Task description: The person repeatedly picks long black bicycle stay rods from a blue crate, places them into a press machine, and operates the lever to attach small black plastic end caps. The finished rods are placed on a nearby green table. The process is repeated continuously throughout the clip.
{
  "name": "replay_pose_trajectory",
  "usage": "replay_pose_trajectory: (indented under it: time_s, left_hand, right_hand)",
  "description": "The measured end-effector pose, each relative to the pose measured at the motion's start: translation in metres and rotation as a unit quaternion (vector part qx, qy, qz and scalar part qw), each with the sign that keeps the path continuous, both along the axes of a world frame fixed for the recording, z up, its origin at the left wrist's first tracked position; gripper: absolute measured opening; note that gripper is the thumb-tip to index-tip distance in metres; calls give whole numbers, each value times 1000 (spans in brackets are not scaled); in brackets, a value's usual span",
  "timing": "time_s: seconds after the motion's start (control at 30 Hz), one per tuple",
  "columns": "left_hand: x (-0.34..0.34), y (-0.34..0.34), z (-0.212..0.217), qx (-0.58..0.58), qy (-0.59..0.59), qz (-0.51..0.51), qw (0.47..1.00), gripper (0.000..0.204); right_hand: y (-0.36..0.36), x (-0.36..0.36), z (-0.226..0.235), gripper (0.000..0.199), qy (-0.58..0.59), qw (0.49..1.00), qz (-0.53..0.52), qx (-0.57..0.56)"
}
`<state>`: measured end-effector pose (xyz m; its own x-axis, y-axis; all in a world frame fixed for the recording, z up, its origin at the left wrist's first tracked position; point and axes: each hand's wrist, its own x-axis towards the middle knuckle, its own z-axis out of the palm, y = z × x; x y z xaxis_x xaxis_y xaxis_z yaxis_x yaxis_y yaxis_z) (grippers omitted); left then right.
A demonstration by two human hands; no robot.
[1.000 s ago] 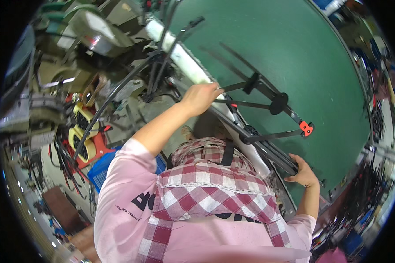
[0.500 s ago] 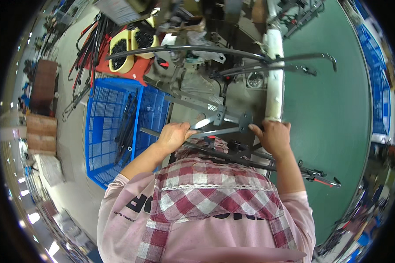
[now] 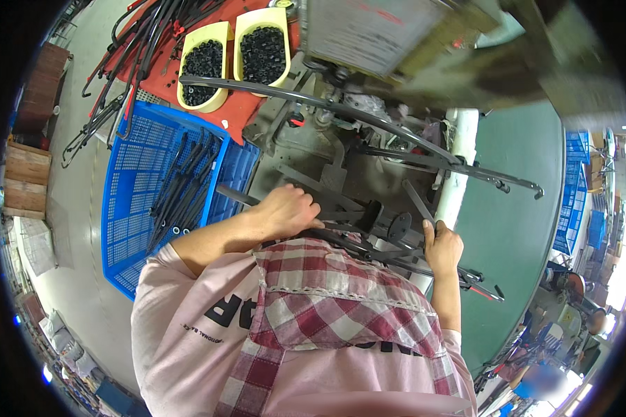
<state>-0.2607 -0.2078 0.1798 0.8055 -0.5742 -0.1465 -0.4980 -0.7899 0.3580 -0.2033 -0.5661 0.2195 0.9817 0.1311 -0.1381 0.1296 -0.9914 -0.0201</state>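
A dark metal tube frame (image 3: 341, 238) with hinged flat bars lies across in front of my body. My left hand (image 3: 285, 210) is closed at its left part, knuckles up; one tube (image 3: 236, 195) runs out from beneath the wrist, and the fingertips are partly hidden. At the right side, my right hand (image 3: 444, 249) has its fingers curled round the frame, the thumb pointing up at the lower end of a grey flat bar (image 3: 417, 199). Between the hands are a round dark plate (image 3: 399, 227) and a black bracket (image 3: 371, 216). A long curved tube (image 3: 327, 105) spans the far side.
A blue crate (image 3: 122, 187) holding several black rods (image 3: 188, 184) stands at the left. Beyond it, two cream bins (image 3: 239, 52) of small black parts sit on red cloth (image 3: 247, 115). A white padded post (image 3: 458, 167) and green surface (image 3: 511, 208) lie right; a blurred panel (image 3: 375, 35) is ahead.
The view has shifted. My left hand has turned knuckles-up and come nearer my body, no longer on the flat bars. My right hand is lower, and the round plate's bars have swung.
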Motion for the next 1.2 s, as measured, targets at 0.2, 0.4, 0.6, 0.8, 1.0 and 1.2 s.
replay_pose_trajectory:
  time_s: [0.2,0.4,0.6,0.8,1.0,1.2]
  left_hand:
    - [102,26,38,-375,-175,134,901,20]
    - [147,38,32,-403,260,204,854,13]
    - [159,35,36,-360,52,220,905,15]
    - [164,13,30,-315,-24,242,917,15]
    - [160,-6,36,-232,-52,211,948,17]
    - [186,-11,27,-190,-17,87,978,25]
  right_hand:
    - [87,30,8,50,-29,997,61,29]
    - [130,55,22,52,4,994,99,42]
    - [137,76,34,53,45,995,94,11]
    - [138,95,52,60,192,980,8,-51]
    - [95,84,26,58,47,994,103,11]
    - [84,82,45,46,91,986,124,62]
